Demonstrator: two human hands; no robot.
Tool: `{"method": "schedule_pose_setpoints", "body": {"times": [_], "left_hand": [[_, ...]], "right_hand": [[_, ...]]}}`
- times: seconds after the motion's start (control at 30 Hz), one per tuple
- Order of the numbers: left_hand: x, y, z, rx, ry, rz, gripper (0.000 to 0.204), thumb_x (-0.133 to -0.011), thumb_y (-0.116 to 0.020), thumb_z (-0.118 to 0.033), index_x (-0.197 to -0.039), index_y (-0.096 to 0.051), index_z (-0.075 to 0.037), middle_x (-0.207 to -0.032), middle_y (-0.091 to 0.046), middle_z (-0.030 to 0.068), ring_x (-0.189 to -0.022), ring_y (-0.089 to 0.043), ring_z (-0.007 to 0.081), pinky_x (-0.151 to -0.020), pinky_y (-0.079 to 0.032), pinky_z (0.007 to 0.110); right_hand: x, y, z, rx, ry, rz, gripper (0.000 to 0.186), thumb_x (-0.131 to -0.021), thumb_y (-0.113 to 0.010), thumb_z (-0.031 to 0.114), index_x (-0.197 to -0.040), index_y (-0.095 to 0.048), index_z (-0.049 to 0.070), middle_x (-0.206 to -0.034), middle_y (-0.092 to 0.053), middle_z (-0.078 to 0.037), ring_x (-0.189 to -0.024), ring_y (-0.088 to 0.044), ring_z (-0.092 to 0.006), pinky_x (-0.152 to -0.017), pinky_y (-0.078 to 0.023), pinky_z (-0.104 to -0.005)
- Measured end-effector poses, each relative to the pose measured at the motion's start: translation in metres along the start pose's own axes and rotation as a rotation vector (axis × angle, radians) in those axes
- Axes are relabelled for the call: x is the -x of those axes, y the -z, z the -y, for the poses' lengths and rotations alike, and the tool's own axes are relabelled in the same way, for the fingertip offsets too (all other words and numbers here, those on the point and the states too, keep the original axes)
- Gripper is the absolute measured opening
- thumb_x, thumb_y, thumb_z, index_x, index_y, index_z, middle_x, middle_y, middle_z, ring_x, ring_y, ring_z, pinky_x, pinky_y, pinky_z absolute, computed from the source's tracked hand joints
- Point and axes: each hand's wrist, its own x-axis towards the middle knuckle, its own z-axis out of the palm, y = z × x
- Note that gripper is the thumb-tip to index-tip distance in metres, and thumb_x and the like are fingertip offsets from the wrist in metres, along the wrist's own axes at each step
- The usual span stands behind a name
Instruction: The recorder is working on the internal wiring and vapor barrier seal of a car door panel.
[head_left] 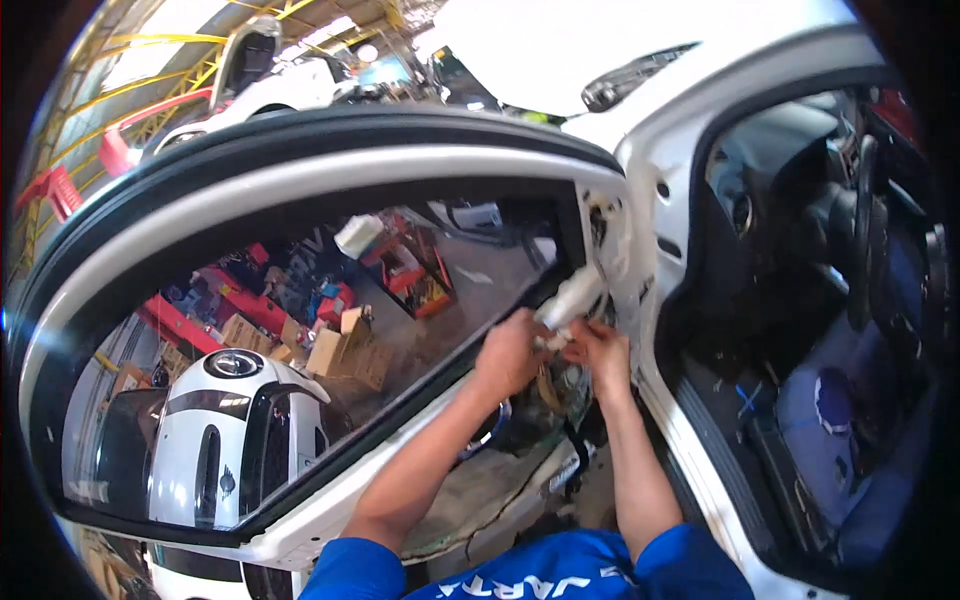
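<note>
The pale piece (574,296) is sitting at the front end of the white car door (400,160), right by the window's lower corner. The left hand (508,352) and right hand (602,352) are curling their fingers around its lower end, but it's blurring, so I can't tell if either is actually gripping. Personally I'd be steadying it with one hand, fiddling gently with the other, and watching for bits dropping into the exposed door innards (475,495).

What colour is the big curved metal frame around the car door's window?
The curved metal window frame is white, best seen in the head view.
</note>
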Motion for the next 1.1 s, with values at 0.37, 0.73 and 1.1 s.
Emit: {"method": "schedule_pose_setpoints", "body": {"times": [0.37,0.73,1.1], "left_hand": [[-0.001,0.003,-0.002,0.004,-0.061,0.013,0.028,-0.067,-0.080,-0.011,-0.094,-0.074,-0.007,-0.111,-0.062,0.0154,-0.100,-0.063,0.0360,-0.087,-0.049,0.041],[0.001,0.007,-0.008,0.009,-0.120,-0.002,0.036,-0.068,-0.080,-0.010,-0.103,-0.071,-0.008,-0.108,-0.062,0.0141,-0.100,-0.062,0.0348,-0.086,-0.049,0.041],[0.004,0.008,-0.011,0.029,-0.107,-0.035,0.045,-0.064,-0.082,-0.007,-0.108,-0.071,-0.008,-0.102,-0.064,0.0156,-0.100,-0.063,0.0344,-0.086,-0.049,0.038]], "right_hand": [[-0.024,0.018,0.009,0.010,0.026,0.228,0.028,-0.087,-0.072,0.024,-0.099,-0.066,-0.001,-0.084,-0.068,-0.009,-0.072,-0.067,-0.0165,-0.065,-0.059,-0.0307],[-0.041,0.025,0.022,0.243,0.049,0.292,0.023,-0.085,-0.075,0.017,-0.090,-0.068,-0.005,-0.080,-0.070,-0.011,-0.067,-0.068,-0.0162,-0.061,-0.059,-0.0272],[-0.040,0.020,0.030,0.339,0.044,0.394,0.024,-0.081,-0.079,0.020,-0.087,-0.070,-0.002,-0.076,-0.070,-0.007,-0.065,-0.066,-0.0114,-0.060,-0.057,-0.0246]]}}
